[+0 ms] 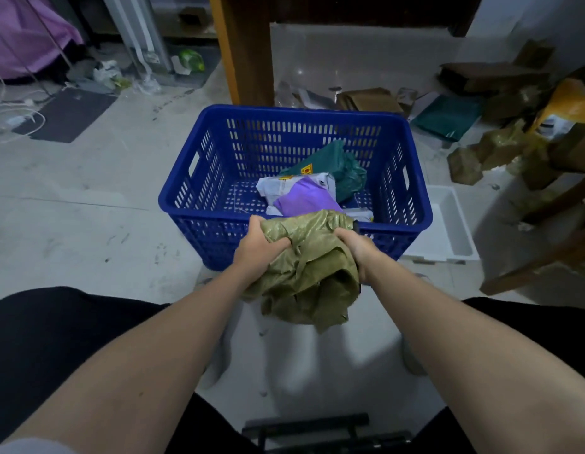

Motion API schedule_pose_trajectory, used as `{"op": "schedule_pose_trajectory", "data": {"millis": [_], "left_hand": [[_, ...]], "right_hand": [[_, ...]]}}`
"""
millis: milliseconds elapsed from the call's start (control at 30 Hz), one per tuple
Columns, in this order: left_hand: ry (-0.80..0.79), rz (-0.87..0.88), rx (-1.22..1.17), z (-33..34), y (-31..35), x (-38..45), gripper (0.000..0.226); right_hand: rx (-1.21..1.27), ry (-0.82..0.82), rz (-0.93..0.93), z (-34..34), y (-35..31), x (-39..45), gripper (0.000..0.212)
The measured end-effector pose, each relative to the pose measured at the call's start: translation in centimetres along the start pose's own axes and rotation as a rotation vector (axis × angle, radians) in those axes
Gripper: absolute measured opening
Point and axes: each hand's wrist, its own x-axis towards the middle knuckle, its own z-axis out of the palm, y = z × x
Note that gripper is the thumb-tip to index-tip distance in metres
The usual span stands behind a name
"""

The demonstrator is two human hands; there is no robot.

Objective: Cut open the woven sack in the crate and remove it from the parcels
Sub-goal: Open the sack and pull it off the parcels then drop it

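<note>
Evidently the removal step was close to its end. Both hands were closed on the woven sack (309,263), which hung bunched and crumpled between them, just outside the near wall of the crate (186,204) and above the floor in front of the person's knees. The left hand (258,247) gripped a fold of the olive cloth from the left, fingers curled down into it, knuckles up. The right hand (356,249) clutched the opposite edge, thumb side toward the sack; a dark sliver showed just beside its fingers, too small to say whether it was a cutting tool. Both forearms reached forward and slightly inward, wrists near level, elbows low beside the thighs.

Beyond the hands, the parcels (306,194) lay bare in the crate's right half: a purple one uppermost, a white one under it, a green one behind. No sack cloth appeared to cover them. By my reading the cutting was done and the sack was free, so the next move called only for drawing it clear of the rim and setting it aside, away from the crate.
</note>
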Motion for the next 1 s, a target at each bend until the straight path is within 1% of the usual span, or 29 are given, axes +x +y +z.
{"op": "schedule_pose_trajectory", "data": {"millis": [100,233,267,367,467,533,633,700,767,833,933,967,1000], "left_hand": [[-0.03,-0.035,0.019,0.6,-1.9,0.8,0.047],[-0.078,-0.072,0.02,1.6,-4.1,2.2,0.044],[-0.092,-0.079,0.012,2.0,-4.6,2.5,0.044],[-0.112,-0.092,-0.021,3.1,-6.1,3.5,0.043],[-0.139,-0.124,-0.049,4.0,-7.1,5.1,0.044],[-0.166,-0.145,-0.066,4.5,-7.7,6.0,0.046],[-0.183,-0.197,-0.082,5.3,-8.9,7.4,0.052],[-0.192,-0.268,-0.144,5.8,-9.8,8.3,0.054],[-0.175,-0.34,-0.215,6.5,-10.6,9.2,0.051],[-0.141,-0.382,-0.216,7.1,-11.3,9.9,0.044],[-0.128,-0.399,-0.142,8.0,-12.7,10.7,0.04],[-0.126,-0.376,-0.098,8.3,-13.1,10.8,0.04],[-0.123,-0.343,-0.063,8.5,-13.6,10.9,0.038]], "right_hand": [[-0.055,0.017,0.047,0.2,1.6,0.9,0.059],[-0.113,0.039,0.095,0.4,2.7,2.2,0.045],[-0.115,0.044,0.106,0.4,3.1,2.8,0.043],[-0.126,0.06,0.141,0.6,4.1,4.8,0.048],[-0.13,0.043,0.182,0.8,4.8,6.4,0.039],[-0.141,0.048,0.2,0.9,5.3,7.6,0.036],[-0.126,0.048,0.197,1.3,6.3,9.5,0.047],[-0.107,0.045,0.17,1.4,7.3,11.0,0.062],[-0.143,0.059,0.127,1.4,8.5,12.4,0.067],[-0.191,0.046,0.117,1.3,9.7,13.7,0.06],[-0.167,0.017,0.173,1.6,10.8,13.9,0.027],[-0.186,0.016,0.173,1.6,11.2,14.1,0.021],[-0.231,0.015,0.169,1.8,11.4,14.3,0.023]]}}
